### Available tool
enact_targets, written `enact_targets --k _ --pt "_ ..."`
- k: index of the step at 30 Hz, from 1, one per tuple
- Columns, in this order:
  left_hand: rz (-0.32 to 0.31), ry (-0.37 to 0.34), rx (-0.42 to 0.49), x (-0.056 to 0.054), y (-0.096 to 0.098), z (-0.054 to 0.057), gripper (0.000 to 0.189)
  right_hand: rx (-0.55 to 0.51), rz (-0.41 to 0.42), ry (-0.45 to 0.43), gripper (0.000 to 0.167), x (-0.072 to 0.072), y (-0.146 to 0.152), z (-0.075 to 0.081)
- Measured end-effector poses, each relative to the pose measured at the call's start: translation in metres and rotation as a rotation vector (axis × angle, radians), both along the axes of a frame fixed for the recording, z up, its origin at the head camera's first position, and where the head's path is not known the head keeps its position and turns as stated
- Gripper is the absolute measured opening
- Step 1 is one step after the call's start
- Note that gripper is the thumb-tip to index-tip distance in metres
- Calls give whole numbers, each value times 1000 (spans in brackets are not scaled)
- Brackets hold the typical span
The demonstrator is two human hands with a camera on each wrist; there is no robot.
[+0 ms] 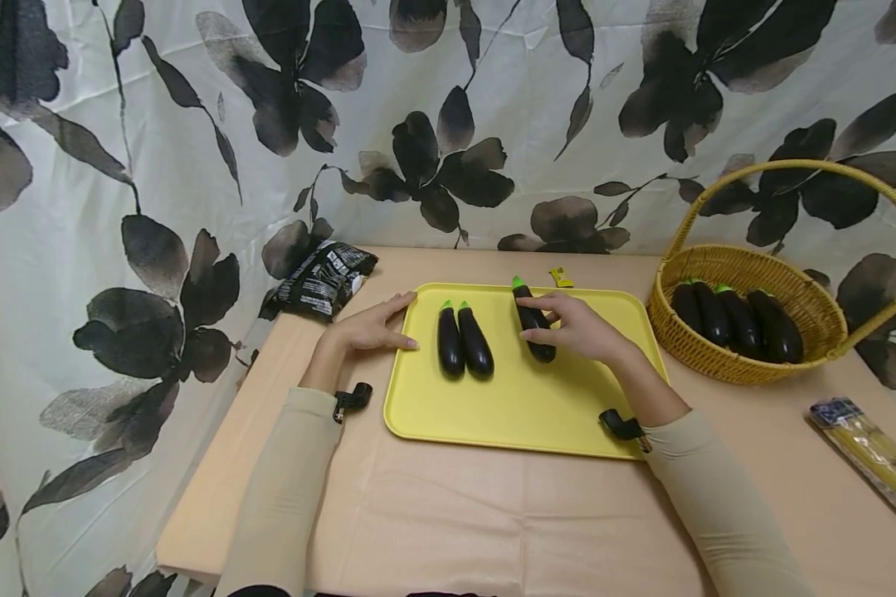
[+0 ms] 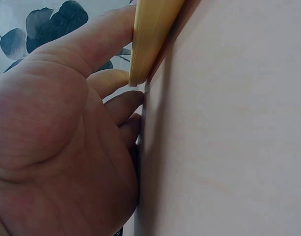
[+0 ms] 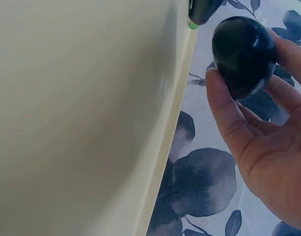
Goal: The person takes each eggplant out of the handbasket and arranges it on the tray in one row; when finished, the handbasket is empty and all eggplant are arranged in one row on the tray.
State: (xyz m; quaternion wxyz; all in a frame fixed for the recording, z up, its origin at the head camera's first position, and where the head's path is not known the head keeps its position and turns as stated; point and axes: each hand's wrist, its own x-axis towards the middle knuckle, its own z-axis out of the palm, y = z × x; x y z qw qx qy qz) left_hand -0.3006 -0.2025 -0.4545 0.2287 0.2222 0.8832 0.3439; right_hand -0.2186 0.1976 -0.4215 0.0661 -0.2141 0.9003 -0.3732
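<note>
My right hand [image 1: 571,326] holds an eggplant [image 1: 532,319] with a green tip over the right half of the yellow tray [image 1: 538,414]. In the right wrist view, thumb and fingers grip the eggplant [image 3: 244,56] around its rounded dark end. On the tray's left half, two more eggplants lie side by side, the left eggplant [image 1: 450,342] close against the right eggplant [image 1: 476,342]. My left hand [image 1: 369,326] rests at the tray's left edge, fingers extended. In the left wrist view its thumb and a fingertip touch the side of the tray [image 2: 155,39].
A wicker basket [image 1: 747,373] with a tall handle stands at the right, several eggplants [image 1: 739,323] inside. A black packet [image 1: 321,278] lies at the back left. A small yellow item [image 1: 561,277] sits behind the tray, and a long clear-and-yellow package [image 1: 874,456] lies at the right edge.
</note>
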Motion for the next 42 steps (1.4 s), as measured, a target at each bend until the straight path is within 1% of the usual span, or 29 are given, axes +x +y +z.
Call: enact_targets --k 7,11,17,23,25,30,36,42 --pt "8 10 -14 0 -2 0 111 26 48 -84 74 -1 -9 -3" --pt "10 -1 3 0 -2 -1 111 38 68 -121 77 0 -13 -4" --pt "13 -11 16 0 -1 -2 111 52 94 -144 76 -1 -20 -6" --pt "8 -8 9 0 0 -1 111 105 110 -127 72 -1 -27 -5" --pt "7 -6 7 1 0 0 111 95 117 -143 72 -1 -29 -4" --pt "5 -1 6 1 1 -1 111 50 137 -216 74 -1 -33 -4" --pt "3 3 5 1 2 0 111 61 133 -207 76 -4 -36 -7" --pt "-7 10 -4 -1 1 0 111 44 120 -234 77 -4 -38 -9"
